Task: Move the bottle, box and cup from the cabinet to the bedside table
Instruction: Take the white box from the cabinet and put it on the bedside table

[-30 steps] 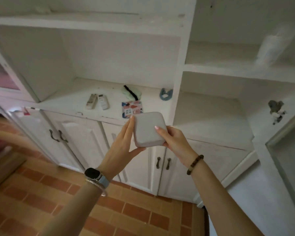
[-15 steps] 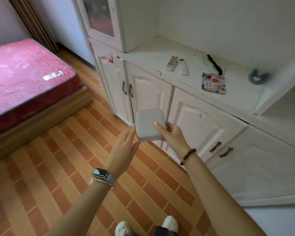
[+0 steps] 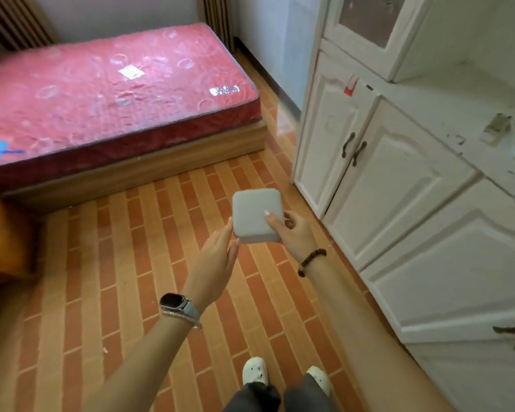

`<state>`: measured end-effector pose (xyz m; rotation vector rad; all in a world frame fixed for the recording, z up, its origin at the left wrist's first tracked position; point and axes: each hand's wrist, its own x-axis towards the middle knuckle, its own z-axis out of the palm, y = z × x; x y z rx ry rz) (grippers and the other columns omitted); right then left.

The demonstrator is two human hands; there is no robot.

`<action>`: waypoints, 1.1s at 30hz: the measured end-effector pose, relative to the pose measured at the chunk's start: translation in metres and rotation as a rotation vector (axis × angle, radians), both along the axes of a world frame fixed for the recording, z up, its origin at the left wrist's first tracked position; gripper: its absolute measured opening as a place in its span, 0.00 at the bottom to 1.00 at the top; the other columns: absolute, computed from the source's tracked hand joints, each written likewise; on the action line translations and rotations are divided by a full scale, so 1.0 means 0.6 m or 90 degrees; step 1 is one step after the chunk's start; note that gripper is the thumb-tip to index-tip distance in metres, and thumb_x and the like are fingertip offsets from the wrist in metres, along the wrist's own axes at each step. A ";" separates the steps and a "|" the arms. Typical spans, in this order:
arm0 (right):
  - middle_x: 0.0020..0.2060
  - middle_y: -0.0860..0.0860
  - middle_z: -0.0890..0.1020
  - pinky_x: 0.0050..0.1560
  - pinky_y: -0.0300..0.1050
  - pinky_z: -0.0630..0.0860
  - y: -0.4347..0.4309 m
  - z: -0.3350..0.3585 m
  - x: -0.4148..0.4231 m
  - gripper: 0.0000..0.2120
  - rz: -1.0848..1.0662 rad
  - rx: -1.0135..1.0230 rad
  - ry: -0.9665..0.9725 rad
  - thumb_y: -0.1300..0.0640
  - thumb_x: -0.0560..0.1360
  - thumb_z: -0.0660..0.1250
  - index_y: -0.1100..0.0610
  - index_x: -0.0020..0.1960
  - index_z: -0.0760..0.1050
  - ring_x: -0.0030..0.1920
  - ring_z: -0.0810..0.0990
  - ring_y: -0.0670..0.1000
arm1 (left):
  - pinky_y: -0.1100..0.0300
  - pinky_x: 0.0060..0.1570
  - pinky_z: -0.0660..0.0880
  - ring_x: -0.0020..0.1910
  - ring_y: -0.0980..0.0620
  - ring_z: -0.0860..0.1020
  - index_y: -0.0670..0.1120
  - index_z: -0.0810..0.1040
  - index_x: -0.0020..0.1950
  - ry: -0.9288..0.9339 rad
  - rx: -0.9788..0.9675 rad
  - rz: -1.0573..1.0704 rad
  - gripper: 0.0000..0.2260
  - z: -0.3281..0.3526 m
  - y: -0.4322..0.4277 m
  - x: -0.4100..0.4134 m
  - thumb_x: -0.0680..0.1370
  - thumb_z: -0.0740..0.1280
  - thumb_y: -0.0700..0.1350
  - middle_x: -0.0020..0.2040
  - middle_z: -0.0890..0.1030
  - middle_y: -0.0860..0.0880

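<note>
A pale grey square box (image 3: pixel 254 214) with rounded corners is held in front of me over the brick-patterned floor. My right hand (image 3: pixel 293 233) grips its right side, thumb on top and fingers underneath. My left hand (image 3: pixel 219 258), fingers straight, rests flat against the box's lower left edge. The white cabinet (image 3: pixel 405 185) stands to my right, its lower doors closed. An orange-brown wooden piece of furniture (image 3: pixel 3 233) shows at the left edge. No bottle or cup is visible.
A bed with a pink mattress (image 3: pixel 110 93) on a wooden base fills the upper left. Two remote controls (image 3: pixel 509 135) lie blurred on the cabinet counter at the far right. Open floor lies between bed and cabinet. My feet (image 3: pixel 283 374) show at the bottom.
The view has swung left, away from the cabinet shelves toward the bed. The box stays in both hands and has come away from the cabinet, over the floor.
</note>
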<state>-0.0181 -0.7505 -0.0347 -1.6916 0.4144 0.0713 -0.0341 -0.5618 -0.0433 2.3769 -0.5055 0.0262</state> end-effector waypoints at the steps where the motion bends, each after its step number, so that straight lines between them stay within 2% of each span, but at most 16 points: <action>1: 0.50 0.51 0.83 0.50 0.50 0.83 0.025 0.000 0.014 0.27 0.022 -0.003 0.001 0.40 0.71 0.72 0.57 0.61 0.76 0.51 0.83 0.49 | 0.60 0.66 0.65 0.69 0.52 0.67 0.49 0.53 0.77 0.002 -0.002 0.025 0.23 -0.001 0.023 0.002 0.83 0.51 0.52 0.72 0.67 0.48; 7: 0.52 0.50 0.82 0.50 0.45 0.82 0.159 0.006 0.093 0.26 0.173 0.008 0.001 0.42 0.72 0.71 0.58 0.63 0.75 0.52 0.82 0.48 | 0.66 0.63 0.64 0.67 0.53 0.70 0.48 0.58 0.76 -0.019 -0.011 0.174 0.21 0.011 0.138 0.016 0.83 0.53 0.49 0.70 0.71 0.48; 9: 0.53 0.49 0.81 0.48 0.43 0.81 0.201 0.009 0.119 0.26 0.221 0.004 -0.001 0.42 0.73 0.70 0.57 0.64 0.73 0.52 0.81 0.47 | 0.64 0.64 0.66 0.66 0.54 0.71 0.48 0.58 0.76 -0.019 -0.009 0.215 0.21 0.014 0.171 0.022 0.83 0.53 0.49 0.69 0.72 0.48; 14: 0.53 0.48 0.80 0.54 0.49 0.81 0.286 0.012 0.201 0.27 0.335 0.016 0.002 0.40 0.72 0.70 0.54 0.64 0.73 0.54 0.81 0.47 | 0.66 0.60 0.66 0.63 0.52 0.73 0.47 0.61 0.75 -0.032 -0.004 0.320 0.20 0.019 0.239 0.057 0.83 0.53 0.48 0.66 0.74 0.47; 17: 0.55 0.49 0.80 0.55 0.49 0.81 0.326 0.013 0.263 0.29 0.403 0.011 -0.008 0.39 0.72 0.70 0.55 0.66 0.72 0.55 0.80 0.48 | 0.64 0.58 0.68 0.60 0.51 0.74 0.46 0.62 0.74 -0.054 0.022 0.378 0.19 0.022 0.265 0.091 0.83 0.52 0.49 0.63 0.75 0.45; 20: 0.56 0.48 0.80 0.56 0.49 0.80 0.361 0.014 0.326 0.29 0.467 0.005 -0.018 0.38 0.72 0.69 0.54 0.66 0.73 0.55 0.80 0.48 | 0.63 0.61 0.69 0.62 0.52 0.73 0.46 0.61 0.74 -0.064 -0.006 0.433 0.20 0.029 0.276 0.131 0.83 0.51 0.50 0.65 0.74 0.46; 22: 0.56 0.47 0.80 0.56 0.49 0.80 0.383 0.020 0.362 0.29 0.505 0.004 -0.025 0.38 0.72 0.69 0.54 0.66 0.73 0.56 0.80 0.47 | 0.72 0.61 0.64 0.63 0.54 0.71 0.47 0.61 0.74 -0.068 -0.016 0.473 0.20 0.034 0.283 0.155 0.83 0.52 0.49 0.66 0.73 0.46; 24: 0.56 0.47 0.79 0.52 0.44 0.80 0.405 0.025 0.393 0.27 0.545 -0.010 -0.032 0.38 0.73 0.68 0.53 0.65 0.73 0.55 0.79 0.45 | 0.79 0.58 0.58 0.64 0.55 0.70 0.47 0.61 0.74 -0.068 -0.025 0.514 0.20 0.037 0.290 0.173 0.83 0.54 0.48 0.67 0.73 0.46; 25: 0.56 0.46 0.79 0.49 0.40 0.78 0.416 0.028 0.406 0.25 0.568 -0.016 -0.038 0.39 0.73 0.68 0.53 0.64 0.74 0.54 0.79 0.44 | 0.78 0.59 0.59 0.64 0.55 0.70 0.47 0.61 0.75 -0.066 -0.027 0.533 0.20 0.037 0.295 0.181 0.83 0.54 0.48 0.68 0.72 0.47; 28: 0.55 0.46 0.79 0.43 0.34 0.74 0.453 0.034 0.439 0.22 0.624 -0.020 -0.044 0.41 0.75 0.67 0.52 0.62 0.74 0.52 0.78 0.43 | 0.63 0.62 0.68 0.65 0.53 0.71 0.48 0.60 0.75 -0.059 -0.030 0.584 0.20 0.034 0.314 0.199 0.83 0.53 0.49 0.68 0.72 0.47; 31: 0.54 0.45 0.79 0.43 0.35 0.74 0.494 0.032 0.463 0.20 0.663 -0.023 -0.040 0.42 0.75 0.67 0.52 0.62 0.74 0.52 0.78 0.42 | 0.59 0.61 0.71 0.64 0.53 0.72 0.47 0.61 0.75 -0.054 -0.043 0.627 0.21 0.033 0.336 0.214 0.83 0.51 0.51 0.67 0.73 0.47; 33: 0.55 0.47 0.80 0.48 0.41 0.79 0.526 0.028 0.481 0.23 0.688 -0.019 -0.030 0.40 0.74 0.68 0.54 0.63 0.75 0.54 0.79 0.46 | 0.56 0.60 0.73 0.62 0.54 0.73 0.47 0.62 0.74 -0.058 -0.043 0.644 0.20 0.033 0.356 0.224 0.83 0.52 0.51 0.65 0.74 0.47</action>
